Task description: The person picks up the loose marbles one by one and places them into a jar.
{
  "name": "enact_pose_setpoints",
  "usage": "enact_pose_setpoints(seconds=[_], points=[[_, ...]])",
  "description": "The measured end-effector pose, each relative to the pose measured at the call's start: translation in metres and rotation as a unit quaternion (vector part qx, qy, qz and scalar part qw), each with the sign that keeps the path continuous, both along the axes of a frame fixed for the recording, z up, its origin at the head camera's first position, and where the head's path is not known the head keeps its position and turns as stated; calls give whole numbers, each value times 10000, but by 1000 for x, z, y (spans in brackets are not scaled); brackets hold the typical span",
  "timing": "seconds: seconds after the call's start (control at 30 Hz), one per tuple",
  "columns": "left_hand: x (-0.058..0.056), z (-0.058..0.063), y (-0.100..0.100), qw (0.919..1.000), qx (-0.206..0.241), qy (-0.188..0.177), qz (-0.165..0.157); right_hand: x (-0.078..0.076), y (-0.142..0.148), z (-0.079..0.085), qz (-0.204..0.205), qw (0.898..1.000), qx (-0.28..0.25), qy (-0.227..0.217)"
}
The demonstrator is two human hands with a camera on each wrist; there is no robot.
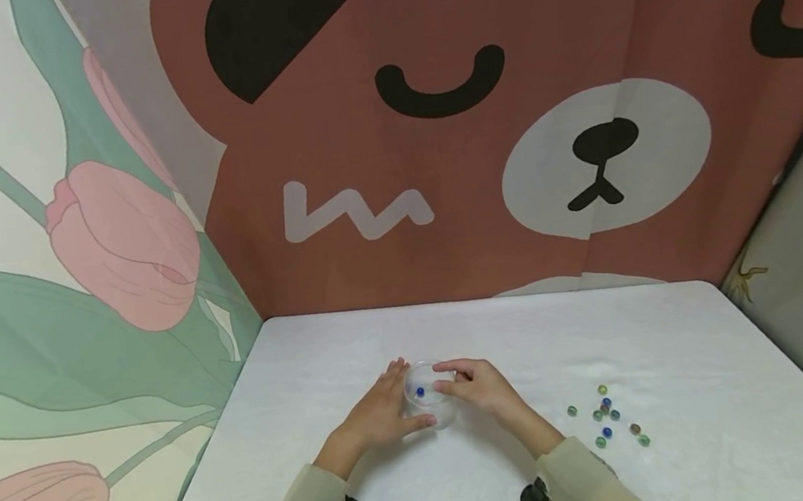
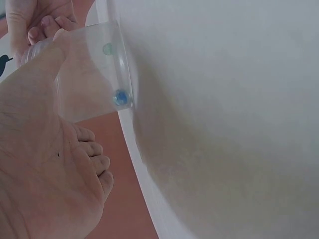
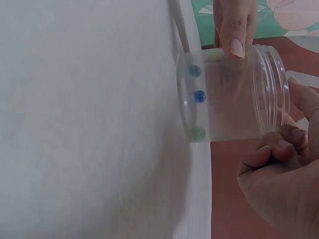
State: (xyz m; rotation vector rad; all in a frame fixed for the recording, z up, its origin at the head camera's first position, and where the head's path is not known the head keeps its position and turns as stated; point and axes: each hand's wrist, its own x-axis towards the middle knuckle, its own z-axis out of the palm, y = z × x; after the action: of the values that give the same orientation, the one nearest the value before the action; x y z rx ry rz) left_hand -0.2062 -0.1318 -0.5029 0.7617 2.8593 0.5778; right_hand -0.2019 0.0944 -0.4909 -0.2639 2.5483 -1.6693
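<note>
A clear plastic jar (image 1: 444, 417) with a threaded rim stands upright on the white table. My left hand (image 1: 381, 412) holds it from the side, with the thumb (image 3: 236, 46) against its wall. Inside, at the bottom, lie a blue marble (image 3: 200, 96), a teal marble (image 3: 194, 71) and a green marble (image 3: 198, 133). My right hand (image 1: 482, 388) is at the jar's mouth, thumb and forefinger apart over the opening and the other fingers bent. I see nothing between them, though the fingertips are partly hidden.
Several loose marbles (image 1: 607, 432), green, blue and brownish, lie scattered on the white table (image 1: 712, 364) to the right of my right hand. A brown bear-print curtain (image 1: 374, 270) hangs behind the table, and a tulip-print curtain (image 1: 125, 241) hangs on the left.
</note>
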Motion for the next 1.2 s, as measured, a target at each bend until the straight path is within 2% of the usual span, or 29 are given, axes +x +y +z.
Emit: enact_pose_setpoints(seconds=[0.43,0.8,1.2], points=[[2,2,-1,10000,47,8,25,8,13,7,-157,9998,-76,-93],[1,1,-2,9999,33,-63,91,15,44,14,-546,9979,68,-345],[0,1,-2,10000,63,46,-63,25,82,16,-733,9963,133,-427]])
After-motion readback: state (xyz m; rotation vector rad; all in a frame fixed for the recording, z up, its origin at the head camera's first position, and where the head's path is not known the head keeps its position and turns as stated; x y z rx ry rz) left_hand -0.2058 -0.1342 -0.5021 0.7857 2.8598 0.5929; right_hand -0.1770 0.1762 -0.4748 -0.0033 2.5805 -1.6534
